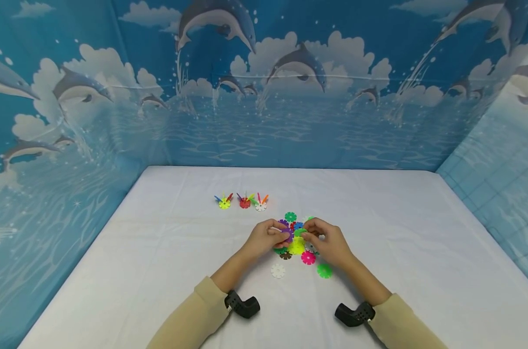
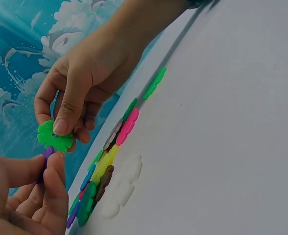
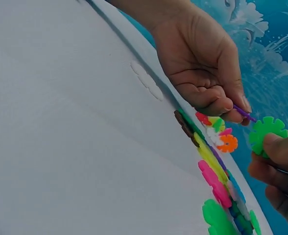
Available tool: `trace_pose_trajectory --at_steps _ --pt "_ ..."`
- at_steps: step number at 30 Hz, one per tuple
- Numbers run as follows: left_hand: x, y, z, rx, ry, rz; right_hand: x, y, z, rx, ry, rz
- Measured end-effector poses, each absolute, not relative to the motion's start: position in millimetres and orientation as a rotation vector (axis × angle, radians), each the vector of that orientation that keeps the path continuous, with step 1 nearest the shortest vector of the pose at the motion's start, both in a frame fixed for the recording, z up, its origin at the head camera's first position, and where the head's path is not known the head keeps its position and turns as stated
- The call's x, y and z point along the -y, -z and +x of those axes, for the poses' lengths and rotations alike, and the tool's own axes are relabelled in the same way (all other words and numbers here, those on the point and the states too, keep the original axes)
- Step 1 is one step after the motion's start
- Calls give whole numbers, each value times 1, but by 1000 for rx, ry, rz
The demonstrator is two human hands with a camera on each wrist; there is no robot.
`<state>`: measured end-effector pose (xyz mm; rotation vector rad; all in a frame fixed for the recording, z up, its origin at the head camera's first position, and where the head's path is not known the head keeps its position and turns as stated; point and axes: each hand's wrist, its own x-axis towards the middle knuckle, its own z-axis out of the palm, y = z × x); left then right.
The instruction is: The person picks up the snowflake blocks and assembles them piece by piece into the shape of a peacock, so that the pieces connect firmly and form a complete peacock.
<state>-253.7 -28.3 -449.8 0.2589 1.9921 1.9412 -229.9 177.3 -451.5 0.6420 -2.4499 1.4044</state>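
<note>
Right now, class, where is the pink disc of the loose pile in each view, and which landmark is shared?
Head: pink disc below and right of centre.
Left wrist: pink disc near centre, slightly left.
Right wrist: pink disc in the lower right.
Shared landmark: the green disc pinched by the right hand.

Held aloft, a thin purple disc (image 2: 48,153) touches the rim of a bright green disc (image 3: 265,128), notched all round.
</note>
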Motion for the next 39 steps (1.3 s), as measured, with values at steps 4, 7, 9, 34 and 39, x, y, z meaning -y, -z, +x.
trace_pose_trajectory --at_steps 4,7,9,34,39 --pt "29 450 -253 -1964 -1984 251 -175 455 -230 2386 -1338 681" --pt "29 450 -253 -1944 -2004 256 -175 457 -231 2353 -1325 700" --pt "29 451 -253 -1937 -2013 261 -174 458 -230 2341 -1306 712" --pt "25 457 -246 -1952 -2035 329 -165 460 -225 2299 -1056 905" --pt "24 458 -248 -1924 -2070 298 -169 454 -226 2400 -1106 773"
